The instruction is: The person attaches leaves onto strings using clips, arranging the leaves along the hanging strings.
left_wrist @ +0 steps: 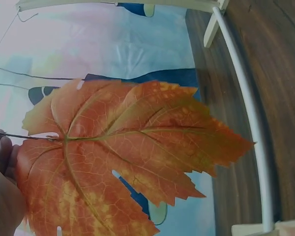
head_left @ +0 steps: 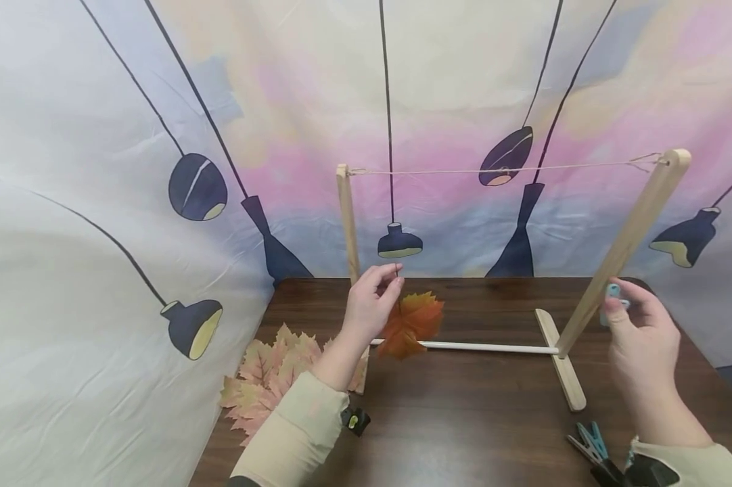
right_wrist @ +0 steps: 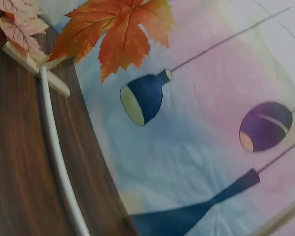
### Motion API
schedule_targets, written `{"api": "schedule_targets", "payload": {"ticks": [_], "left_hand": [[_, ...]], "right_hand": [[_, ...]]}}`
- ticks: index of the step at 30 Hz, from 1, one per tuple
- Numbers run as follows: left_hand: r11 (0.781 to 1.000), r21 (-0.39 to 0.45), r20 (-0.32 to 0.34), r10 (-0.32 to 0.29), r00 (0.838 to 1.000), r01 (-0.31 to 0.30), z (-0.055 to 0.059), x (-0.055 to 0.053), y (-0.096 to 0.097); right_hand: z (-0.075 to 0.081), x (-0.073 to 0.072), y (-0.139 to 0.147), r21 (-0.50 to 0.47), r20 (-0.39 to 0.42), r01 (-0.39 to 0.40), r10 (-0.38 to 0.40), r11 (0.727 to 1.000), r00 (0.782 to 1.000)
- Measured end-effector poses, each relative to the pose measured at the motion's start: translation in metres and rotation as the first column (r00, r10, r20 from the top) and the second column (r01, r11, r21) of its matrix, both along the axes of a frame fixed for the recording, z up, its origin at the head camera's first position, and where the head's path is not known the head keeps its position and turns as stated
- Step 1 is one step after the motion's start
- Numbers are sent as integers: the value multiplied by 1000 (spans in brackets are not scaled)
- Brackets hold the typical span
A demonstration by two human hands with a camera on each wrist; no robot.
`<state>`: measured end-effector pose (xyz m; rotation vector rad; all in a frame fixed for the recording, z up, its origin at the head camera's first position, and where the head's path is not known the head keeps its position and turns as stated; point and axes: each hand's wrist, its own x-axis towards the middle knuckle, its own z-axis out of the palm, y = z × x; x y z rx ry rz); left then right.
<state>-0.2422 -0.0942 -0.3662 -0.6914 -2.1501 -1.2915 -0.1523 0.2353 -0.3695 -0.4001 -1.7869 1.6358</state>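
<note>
Near the frame (head_left: 634, 233), left hand (head_left: 372, 301) is pinching a presumably light leaf (head_left: 411, 325) by its likely best hold, the stem (left_wrist: 29, 136); right hand (head_left: 646, 338), a clip (head_left: 613, 291).

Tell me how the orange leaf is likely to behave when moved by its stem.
The orange leaf is probably very light: the left hand pinches only its thin stem. It seems stiff enough to hold its shape, since the blade hangs spread out, not folded. Its thin, jagged lobes may still bend if pushed against something.
</note>
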Motion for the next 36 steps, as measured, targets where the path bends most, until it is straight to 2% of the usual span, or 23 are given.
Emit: {"api": "schedule_targets", "payload": {"ticks": [3, 5, 9, 12, 15, 17, 21, 25, 27, 29, 36], "left_hand": [[1000, -15, -16, -12, 1000, 11, 6, -2, 0], [1000, -13, -21, -25, 999, 25, 11, -5, 0], [999, -2, 3, -35, 999, 35, 19, -7, -1], [1000, 0, 35, -26, 999, 27, 24, -8, -3], [1000, 0, 55, -24, 998, 24, 29, -10, -4], [1000, -1, 55, -28, 998, 28, 32, -12, -4], [1000, 4, 61, -29, 998, 29, 38, -17, -5], [1000, -22, 92, -12, 996, 14, 42, -23, -6], [999, -37, 118, -3, 993, 8, 43, -25, -7], [999, -34, 143, 6, 990, -1, 43, -26, -7], [999, -17, 179, 44, 983, -41, 46, -28, -8]], "right_hand": [[10, -7, -11, -77, -80, -113, 107, 991, 991], [17, -12, -17, -76, -117, -191, 181, 979, 976], [28, -20, -26, 13, -120, -338, 337, 941, 934], [33, -25, -30, 108, -89, -404, 413, 909, 906], [38, -28, -32, 179, -58, -411, 427, 894, 903], [43, -31, -34, 184, -71, -415, 433, 891, 899], [59, -39, -39, 281, -55, -394, 424, 875, 904], [79, -46, -44, 416, 30, -385, 411, 824, 911], [89, -50, -46, 443, 60, -407, 426, 799, 903], [98, -54, -49, 453, 86, -421, 432, 786, 898], [121, -67, -63, 431, 98, -432, 435, 792, 895]]}}
